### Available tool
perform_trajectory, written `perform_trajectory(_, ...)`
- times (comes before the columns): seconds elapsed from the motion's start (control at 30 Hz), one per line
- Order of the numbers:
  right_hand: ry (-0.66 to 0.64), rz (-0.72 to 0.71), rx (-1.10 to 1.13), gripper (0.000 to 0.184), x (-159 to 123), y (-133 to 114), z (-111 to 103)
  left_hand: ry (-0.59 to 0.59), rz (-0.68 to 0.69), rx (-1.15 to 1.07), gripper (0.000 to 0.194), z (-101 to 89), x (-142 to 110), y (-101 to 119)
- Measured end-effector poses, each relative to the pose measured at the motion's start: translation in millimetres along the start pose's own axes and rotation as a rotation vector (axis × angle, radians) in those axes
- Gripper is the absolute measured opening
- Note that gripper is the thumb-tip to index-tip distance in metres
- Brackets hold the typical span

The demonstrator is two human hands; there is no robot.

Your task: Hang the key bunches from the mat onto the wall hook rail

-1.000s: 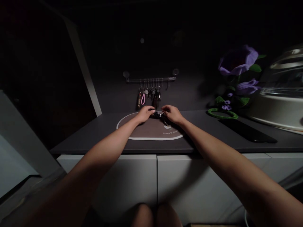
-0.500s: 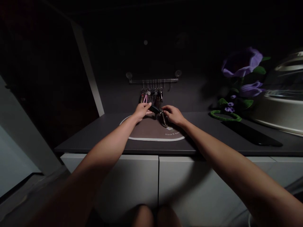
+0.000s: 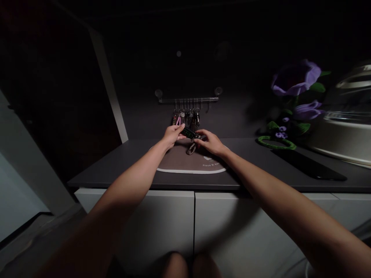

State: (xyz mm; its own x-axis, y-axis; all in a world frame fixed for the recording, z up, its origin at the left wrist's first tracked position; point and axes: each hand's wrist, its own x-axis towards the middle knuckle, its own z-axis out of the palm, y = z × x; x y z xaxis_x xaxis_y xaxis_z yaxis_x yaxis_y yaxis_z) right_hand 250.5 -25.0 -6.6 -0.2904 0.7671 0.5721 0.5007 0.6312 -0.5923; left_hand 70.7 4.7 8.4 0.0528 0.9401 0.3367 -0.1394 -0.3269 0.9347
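Note:
A black key fob [image 3: 189, 133] with green button markings is held up above the brown mat [image 3: 185, 164]. My left hand [image 3: 173, 136] grips the fob's left end, thumb on top. At its right end my right hand [image 3: 211, 143] pinches the metal ring or clasp, whose details are too small to make out. A braided strap loop [image 3: 191, 149] hangs from there, below the right fingertips. Behind the hands, several keys [image 3: 187, 116] dangle from a clear hook rail [image 3: 188, 100] on the wall.
On the right of the dark countertop [image 3: 107, 162] lie a black phone-like slab [image 3: 310, 164] and a green ring base [image 3: 276, 143] with purple flowers [image 3: 297, 79]. A large cream appliance [image 3: 344, 135] stands beyond them. White cabinet doors [image 3: 162, 224] are below.
The fob has turned so that its green-marked face shows. My right fingers have closed in on its ring end, and the braided strap has swung left, hanging under the fob.

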Motion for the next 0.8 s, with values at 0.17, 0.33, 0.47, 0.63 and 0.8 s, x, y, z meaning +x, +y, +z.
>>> perform_trajectory(0.17, -0.018, 0.01, 0.047, 0.031, 1, 5, 0, -0.014, 0.038, 0.024, 0.027, 0.0, -1, 3)
perform_trajectory(0.33, 0.028, -0.01, 0.186, 0.029, 5, 10, 1, 0.002, 0.06, 0.031, 0.028, -1.2, -1, 6)
perform_trajectory(0.47, 0.065, 0.052, 0.345, 0.022, 6, 5, 2, 0.002, 0.068, 0.004, 0.029, -2.8, 0, 8)
perform_trajectory(0.63, 0.081, 0.185, 0.549, 0.018, 4, -3, 0, 0.018, 0.043, -0.082, 0.029, -5.1, 0, 10)
perform_trajectory(0.8, 0.042, 0.227, 0.635, 0.019, 3, -5, -1, 0.021, 0.004, -0.184, 0.026, -4.2, 1, 9)
